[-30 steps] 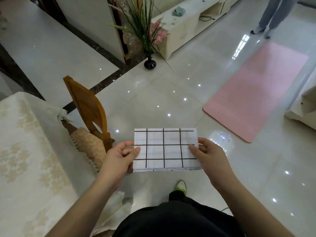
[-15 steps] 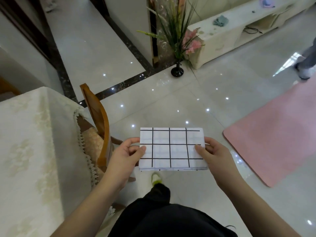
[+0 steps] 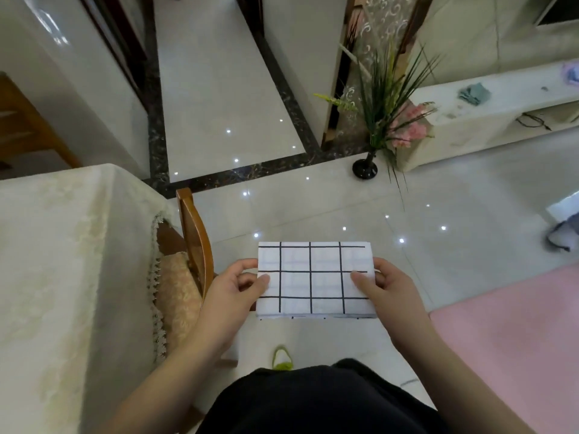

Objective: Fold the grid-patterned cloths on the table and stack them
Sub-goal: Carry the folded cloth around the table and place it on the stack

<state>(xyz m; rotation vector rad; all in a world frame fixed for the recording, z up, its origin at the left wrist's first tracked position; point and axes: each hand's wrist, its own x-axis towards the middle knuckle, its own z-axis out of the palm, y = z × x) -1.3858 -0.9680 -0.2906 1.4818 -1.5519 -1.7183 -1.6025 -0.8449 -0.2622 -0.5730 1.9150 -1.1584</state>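
My left hand (image 3: 232, 296) and right hand (image 3: 390, 292) pinch the short ends of the folded grid cloth (image 3: 315, 278), held over the floor; folding looks done, so stacking needs a turn toward the table (image 3: 47, 245) at nine o'clock

Folded cloth (image 3: 315, 280) held above the floor (image 3: 329, 211), between left hand (image 3: 230, 296) and right hand (image 3: 390, 292); table (image 3: 56, 245) at the left, chair (image 3: 191, 242) tucked against it; vase (image 3: 365, 167) ahead; mat (image 3: 513, 339) at the right
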